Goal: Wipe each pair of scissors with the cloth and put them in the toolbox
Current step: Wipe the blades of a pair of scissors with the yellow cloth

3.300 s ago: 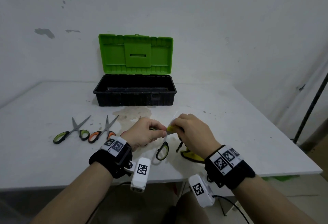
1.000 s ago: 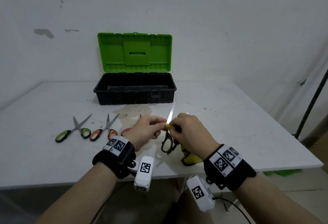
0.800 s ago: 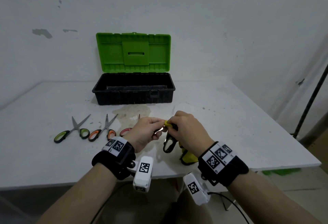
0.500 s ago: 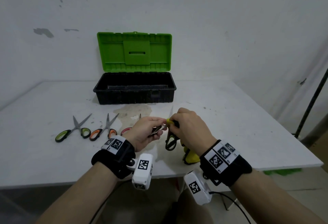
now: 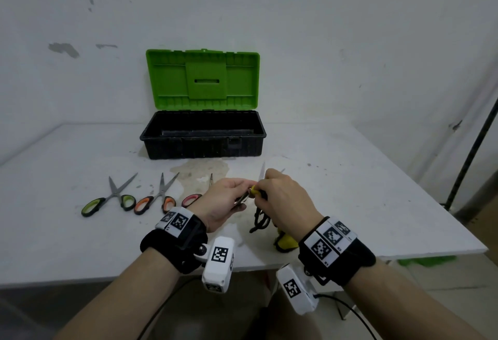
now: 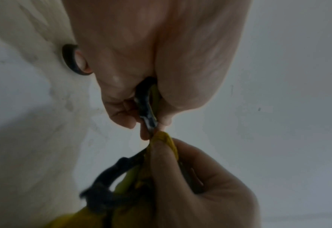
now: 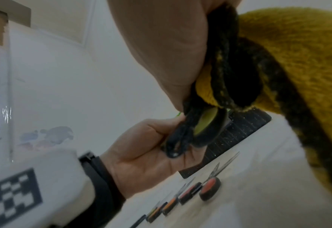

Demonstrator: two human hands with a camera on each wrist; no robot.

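L hand [image 5: 229, 199] fingers pinch the handle of the held scissors [image 5: 260, 178], R hand [image 5: 283, 202] fingers pinch the yellow cloth [image 5: 285, 242] round the blade, both above the table [image 5: 350, 191] front edge w/ the blade tip poking up past the R knuckles. To the L lie green-handled scissors [image 5: 107, 202], orange-handled scissors [image 5: 155, 200] & pink-handled scissors [image 5: 192, 199], partly hidden by the L hand. The toolbox [image 5: 202, 145] sits open behind them, lid [image 5: 202, 80] up vs the wall.

Evenly lit in the head view, soft and diffuse, with faint shadows under the toolbox [image 5: 203, 138] and hands. Bowed table [image 5: 350, 191] edges toward 3 and 9 o'clock. Dim, grainy left-wrist view; blurred cloth [image 7: 297, 54] at 2 o'clock in the right-wrist view.
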